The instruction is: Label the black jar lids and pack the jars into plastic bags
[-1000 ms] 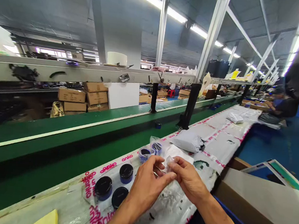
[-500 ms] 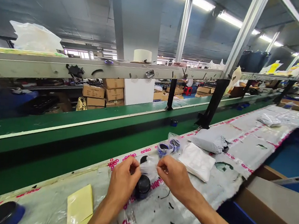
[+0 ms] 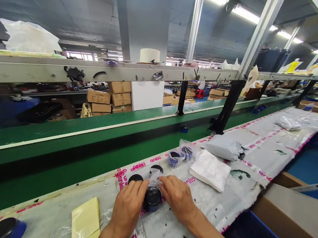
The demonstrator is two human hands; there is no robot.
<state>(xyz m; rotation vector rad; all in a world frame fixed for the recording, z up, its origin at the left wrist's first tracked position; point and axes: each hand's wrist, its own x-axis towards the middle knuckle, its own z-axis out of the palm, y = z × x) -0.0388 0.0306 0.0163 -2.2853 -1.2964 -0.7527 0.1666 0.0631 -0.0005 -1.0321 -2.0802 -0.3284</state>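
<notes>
Between my hands is a small clear plastic bag [image 3: 155, 178], its film bunched at the fingertips. My left hand [image 3: 129, 203] pinches the bag's left side, and my right hand [image 3: 177, 197] is closed on its right side. Just below the film stands a round black part [image 3: 153, 198] with a dark blue lower edge. Whether the film touches it I cannot tell. Two more black round parts lie close by: one [image 3: 135, 178] beyond my left fingers, another [image 3: 157, 168] behind the bag.
Bagged blue-black parts [image 3: 175, 158], a stack of white bags [image 3: 210, 170] and a grey parcel [image 3: 222, 146] lie to the right. Yellow paper [image 3: 86, 217] and a blue-black part [image 3: 5, 228] are at left. A green conveyor [image 3: 66, 158] runs behind; a box [image 3: 293, 220] stands at right.
My hands have come lower and closer to the round black part, with the bag bunched between them. The round part beyond my left fingers now shows.
</notes>
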